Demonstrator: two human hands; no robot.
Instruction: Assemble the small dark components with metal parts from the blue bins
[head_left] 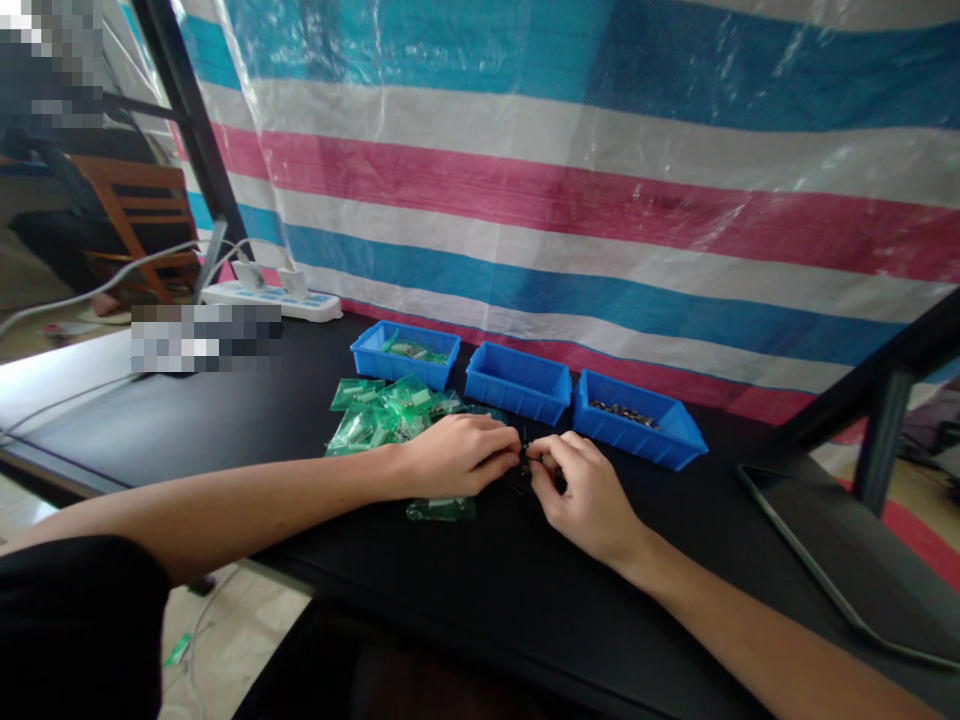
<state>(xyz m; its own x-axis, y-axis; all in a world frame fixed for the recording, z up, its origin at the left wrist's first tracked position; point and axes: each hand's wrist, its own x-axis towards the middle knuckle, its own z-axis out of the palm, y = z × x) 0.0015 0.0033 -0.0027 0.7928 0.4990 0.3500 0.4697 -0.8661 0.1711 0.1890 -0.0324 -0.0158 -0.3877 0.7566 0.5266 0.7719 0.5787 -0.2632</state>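
Note:
My left hand [469, 452] rests low over the black table, its fingers bent and pressed together at their tips. Facing it, my right hand [589, 490] is closed in a pinch. Small dark pieces [525, 462] show between the fingertips of both hands, too small to name; what each hand grips is hidden. Beyond my left wrist lies a pile of green plastic packets [390, 408] with pale contents. One more green packet [441, 509] lies on the near side of that wrist.
Behind the hands stand three blue bins: the left bin [360, 358] with green packets, the middle bin [517, 395] with nothing visible inside, the right bin [637, 442] with small metallic pieces. A power strip [277, 300] lies back left, a tablet-like device [847, 560] at right.

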